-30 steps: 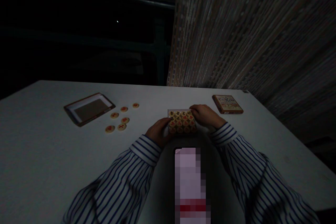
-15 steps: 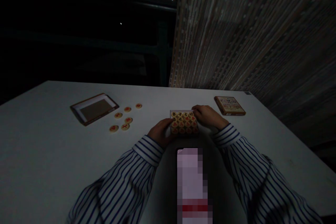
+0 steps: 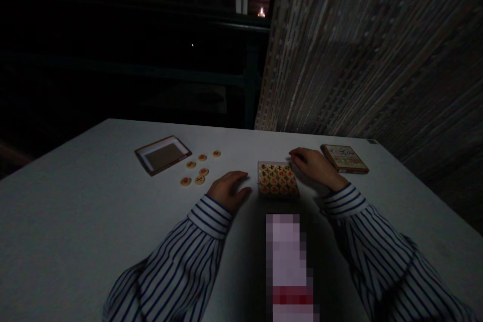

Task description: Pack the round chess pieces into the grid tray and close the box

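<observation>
A small clear box point(image 3: 278, 196) of Chinese chess pieces point(image 3: 278, 177) lies on the table in front of me, the round pieces set in rows with red and black characters. To its left, my left hand point(image 3: 229, 190) is open, thumb and fingers apart, not touching the box. My right hand point(image 3: 313, 166) rests just beyond the box's upper right corner, fingers loosely bent and holding nothing that I can see. Several loose red-marked chess pieces point(image 3: 199, 179) lie on the table further left of my left hand.
An open shallow box lid or tray point(image 3: 151, 170) sits at the left on the white table point(image 3: 94, 211). A printed box point(image 3: 344, 158) lies at the right, beyond my right hand. A phone-like screen point(image 3: 289, 256), blurred out, is between my forearms. A string curtain point(image 3: 320, 60) hangs behind.
My left hand has let go of the box and drawn away to the left. My right hand has come slightly away from the box's corner. The whole view has shifted a little.
</observation>
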`<state>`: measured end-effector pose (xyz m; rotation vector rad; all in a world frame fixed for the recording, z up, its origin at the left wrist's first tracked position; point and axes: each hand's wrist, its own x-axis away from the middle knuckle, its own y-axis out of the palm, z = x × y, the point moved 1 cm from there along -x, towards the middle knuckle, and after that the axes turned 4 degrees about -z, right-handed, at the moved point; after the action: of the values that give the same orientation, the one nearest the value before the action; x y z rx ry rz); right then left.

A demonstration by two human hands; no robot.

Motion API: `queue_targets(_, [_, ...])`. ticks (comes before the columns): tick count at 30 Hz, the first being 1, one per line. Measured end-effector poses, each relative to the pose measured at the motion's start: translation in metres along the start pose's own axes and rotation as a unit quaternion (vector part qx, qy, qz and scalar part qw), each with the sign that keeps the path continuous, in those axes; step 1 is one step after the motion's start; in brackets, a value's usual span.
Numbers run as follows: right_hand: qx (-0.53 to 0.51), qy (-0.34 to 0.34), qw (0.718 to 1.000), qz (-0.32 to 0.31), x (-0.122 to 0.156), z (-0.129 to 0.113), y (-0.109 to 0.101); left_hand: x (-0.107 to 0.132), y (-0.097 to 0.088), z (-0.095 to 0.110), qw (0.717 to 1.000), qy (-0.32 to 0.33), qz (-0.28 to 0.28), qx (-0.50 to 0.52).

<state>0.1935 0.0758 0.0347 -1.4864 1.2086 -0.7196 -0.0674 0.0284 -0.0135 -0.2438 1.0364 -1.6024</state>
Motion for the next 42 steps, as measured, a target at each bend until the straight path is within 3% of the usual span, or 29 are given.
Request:
queue_targets(8, [-0.01,-0.049,0.999,0.019,0.007,-0.027,-0.013,0.014,-0.049,-0.004,0.995,-0.055,0.049,-0.063])
queue_targets(14, [-0.007,-0.082,0.997,0.015,0.004,-0.052,-0.018,0.02,-0.084,-0.018,0.985,-0.116,0.08,-0.099])
queue_targets(18, [0.0,-0.095,0.995,-0.009,-0.005,-0.064,-0.017,0.025,-0.098,-0.031,0.976,-0.152,0.104,-0.115])
queue_targets(24, [0.008,-0.134,0.99,-0.038,-0.019,-0.087,-0.014,0.036,-0.097,-0.062,0.965,-0.209,0.126,-0.099])
queue_targets(29, [0.004,-0.165,0.985,-0.052,-0.031,-0.105,-0.012,0.043,-0.089,-0.084,0.964,-0.215,0.135,-0.074])
queue_targets(42, [0.01,-0.232,0.966,-0.115,-0.059,-0.13,0.0,0.049,-0.081,-0.097,0.966,-0.215,0.117,-0.079])
